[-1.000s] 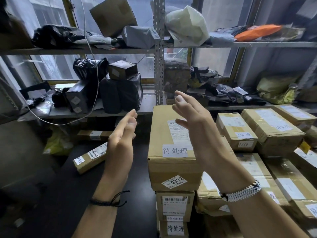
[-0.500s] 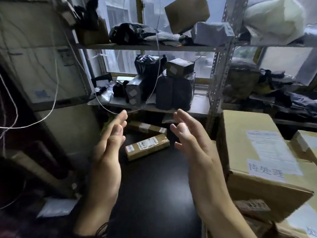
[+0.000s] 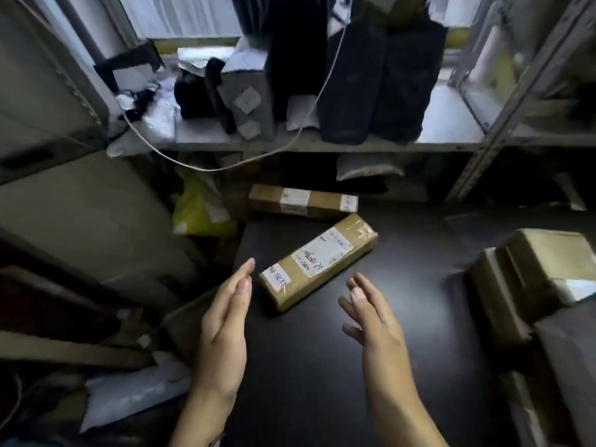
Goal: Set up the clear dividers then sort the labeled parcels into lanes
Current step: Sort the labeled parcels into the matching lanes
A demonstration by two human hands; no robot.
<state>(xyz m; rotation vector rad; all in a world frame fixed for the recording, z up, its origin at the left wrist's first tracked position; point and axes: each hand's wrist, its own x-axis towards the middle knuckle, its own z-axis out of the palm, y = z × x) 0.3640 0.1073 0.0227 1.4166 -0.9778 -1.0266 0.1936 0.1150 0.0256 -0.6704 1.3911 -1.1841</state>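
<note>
As no dividers show, the step in hand appears to be sorting: the parcel (image 3: 317, 261) lies askew on the surface (image 3: 322, 382). Left grip (image 3: 222, 337) and right grip (image 3: 371, 321) hover flanking its near end, spread, palms facing, holding nothing. Next move, in my judgement: close on the parcel's sides.

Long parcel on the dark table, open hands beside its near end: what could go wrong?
1. The left hand and right hand flank only the near end of the long parcel; gripped there, its far end may sag or swing.
2. That far end lies close to a second parcel at the back edge of the table; a forward push could knock it.
3. No clear dividers are in view, so sorting may start without lanes.
</note>
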